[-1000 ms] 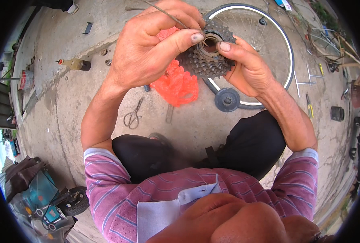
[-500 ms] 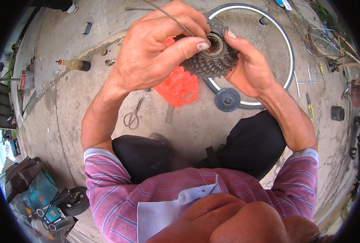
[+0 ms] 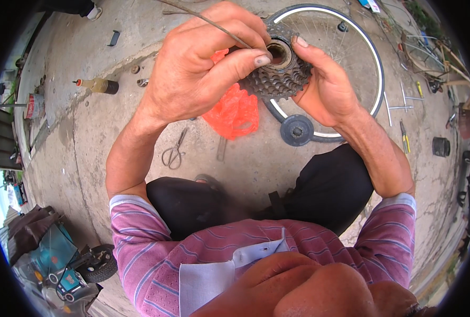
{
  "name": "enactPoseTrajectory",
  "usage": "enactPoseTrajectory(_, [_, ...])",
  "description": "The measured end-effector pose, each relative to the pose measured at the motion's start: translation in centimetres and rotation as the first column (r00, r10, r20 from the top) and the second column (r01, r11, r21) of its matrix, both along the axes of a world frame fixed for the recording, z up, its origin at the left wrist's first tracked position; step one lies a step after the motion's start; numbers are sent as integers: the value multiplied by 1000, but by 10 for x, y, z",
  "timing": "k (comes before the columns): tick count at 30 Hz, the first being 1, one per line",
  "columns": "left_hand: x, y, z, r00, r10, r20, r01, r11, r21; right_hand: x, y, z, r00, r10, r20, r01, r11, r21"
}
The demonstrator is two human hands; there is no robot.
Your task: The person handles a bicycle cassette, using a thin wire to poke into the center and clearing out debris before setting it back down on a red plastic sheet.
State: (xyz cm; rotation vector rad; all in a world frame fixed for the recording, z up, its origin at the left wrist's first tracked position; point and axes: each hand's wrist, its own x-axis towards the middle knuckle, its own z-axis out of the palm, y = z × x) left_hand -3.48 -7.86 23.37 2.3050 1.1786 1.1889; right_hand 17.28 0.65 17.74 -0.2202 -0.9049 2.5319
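Observation:
Up in front of me, my right hand grips a dark, greasy bicycle freewheel, its thumb on the upper rim and its fingers behind the sprockets. The round bore of the freewheel faces me. A thin metal rod is pinched between the thumb and forefinger of my left hand; its near tip is at the edge of the bore, partly covered by those fingers. Below the hands lies a red plastic bag on the concrete.
A bicycle wheel with a tyre lies behind the freewheel, a dark round disc at its near edge. Scissors and an oil bottle lie left. Pliers and T-shaped metal tools lie right. A motor vehicle stands lower left.
The far end of the rod has swung left and lower, and my left fingertips have shifted slightly left. More of the freewheel's bore shows. My right hand has barely moved.

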Motion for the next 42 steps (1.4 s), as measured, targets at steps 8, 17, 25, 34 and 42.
enactPoseTrajectory(8, [10, -5, 7, 991, 60, -123, -44, 991, 128, -1, 0, -4, 1000, -7, -6, 7, 1000, -8])
enactPoseTrajectory(17, [10, -5, 7, 978, 140, -151, -105, 970, 220, -2, -2, -3, 999, -31, 40, 30, 999, 12])
enactPoseTrajectory(25, [3, -2, 1, 997, 65, -51, -53, 977, 205, 0, -1, 1, 1000, -24, 2, 24, 1000, 7])
enactPoseTrajectory(34, [10, 2, -9, 998, 2, 59, -11, 990, 138, 1, -1, -1, 1000, -2, -24, 2, 1000, 1])
enactPoseTrajectory(42, [13, 2, -7, 998, 57, -21, -54, 991, 120, -2, -2, -3, 999, -40, 33, 40, 999, -1])
